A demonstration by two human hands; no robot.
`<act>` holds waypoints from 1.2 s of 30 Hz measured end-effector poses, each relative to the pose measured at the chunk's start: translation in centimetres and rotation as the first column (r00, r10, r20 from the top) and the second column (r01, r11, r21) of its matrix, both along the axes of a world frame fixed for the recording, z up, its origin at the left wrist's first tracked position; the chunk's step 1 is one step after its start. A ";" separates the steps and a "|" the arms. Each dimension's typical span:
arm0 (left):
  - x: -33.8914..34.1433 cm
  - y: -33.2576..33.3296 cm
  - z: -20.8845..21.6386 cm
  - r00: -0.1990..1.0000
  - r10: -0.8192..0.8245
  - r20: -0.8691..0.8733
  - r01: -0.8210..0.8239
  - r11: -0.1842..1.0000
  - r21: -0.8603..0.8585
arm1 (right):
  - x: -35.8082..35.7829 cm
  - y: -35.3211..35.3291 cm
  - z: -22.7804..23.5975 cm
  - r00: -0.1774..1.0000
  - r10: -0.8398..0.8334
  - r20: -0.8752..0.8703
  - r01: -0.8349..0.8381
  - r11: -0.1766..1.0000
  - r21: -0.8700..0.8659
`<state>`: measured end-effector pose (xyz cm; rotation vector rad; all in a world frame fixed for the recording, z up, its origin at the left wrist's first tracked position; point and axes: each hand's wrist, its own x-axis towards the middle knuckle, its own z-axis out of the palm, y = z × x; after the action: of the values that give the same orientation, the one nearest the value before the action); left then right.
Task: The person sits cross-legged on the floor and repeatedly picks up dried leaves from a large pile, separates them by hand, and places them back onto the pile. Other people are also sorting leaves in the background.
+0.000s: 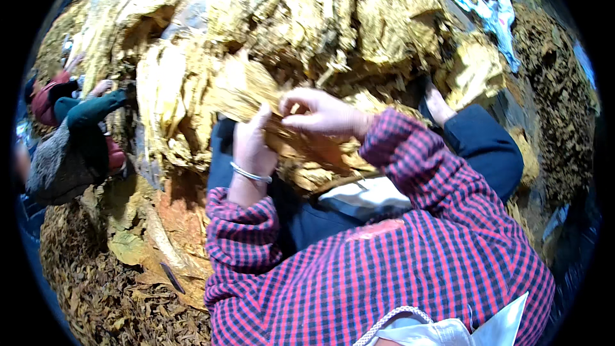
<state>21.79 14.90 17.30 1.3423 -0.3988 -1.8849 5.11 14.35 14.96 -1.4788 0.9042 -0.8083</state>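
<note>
My left hand (254, 142), with a pale bangle at the wrist, is closed on a dried yellow-brown leaf (242, 90) that looks like tobacco. The leaf fans up and away from the fingers, its edge smeared by motion. Right beside it, my right hand (320, 113) is curled, thumb and forefinger brought together near the leaf's lower end. Whatever lies in that pinch is too small to make out. Below both hands, a browner dried leaf (320, 146) spreads over my lap.
Large heaps of dried yellow leaves (307, 6) lie in front. Darker crumbled leaves (147, 307) cover the lower left, and another dark pile (544, 102) stands at right. A co-worker (77, 134) sits at the left. A light blue cloth (500, 19) lies far right.
</note>
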 end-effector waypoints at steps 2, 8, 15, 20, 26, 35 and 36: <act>0.4 -0.6 0.0 0.992 0.128 0.007 -0.124 0.968 -0.217 | -3.0 -0.4 -1.0 0.970 0.018 0.241 -0.091 0.950 0.297; 4.9 -3.1 2.5 0.835 0.537 0.121 -0.438 0.780 -0.447 | -11.9 1.4 -8.9 0.848 0.046 -0.527 0.124 0.951 0.283; 6.5 -3.4 2.9 0.789 0.585 0.185 -0.443 0.752 -0.489 | -10.8 11.8 -13.9 0.270 -0.087 -0.959 0.177 0.983 -0.040; 6.7 -3.5 2.7 0.845 0.511 0.160 -0.405 0.806 -0.432 | -14.4 9.6 -14.8 0.194 0.025 -0.981 0.144 0.988 0.053; 6.8 -3.5 2.6 0.862 0.492 0.123 -0.395 0.804 -0.444 | -19.8 4.9 -16.1 0.568 0.052 -0.822 0.293 0.920 0.261; 6.6 -3.6 2.5 0.875 0.464 0.137 -0.373 0.827 -0.421 | -21.1 5.5 -16.1 0.858 -0.018 -0.513 0.335 0.778 0.531; 6.5 -3.6 2.5 0.877 0.461 0.134 -0.370 0.827 -0.424 | -20.7 5.7 -15.8 0.877 0.007 -0.480 0.308 0.759 0.574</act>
<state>28.34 11.25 19.77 1.2545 -0.5157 -1.2116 -15.63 20.02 -0.80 -0.9847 1.5054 -0.1929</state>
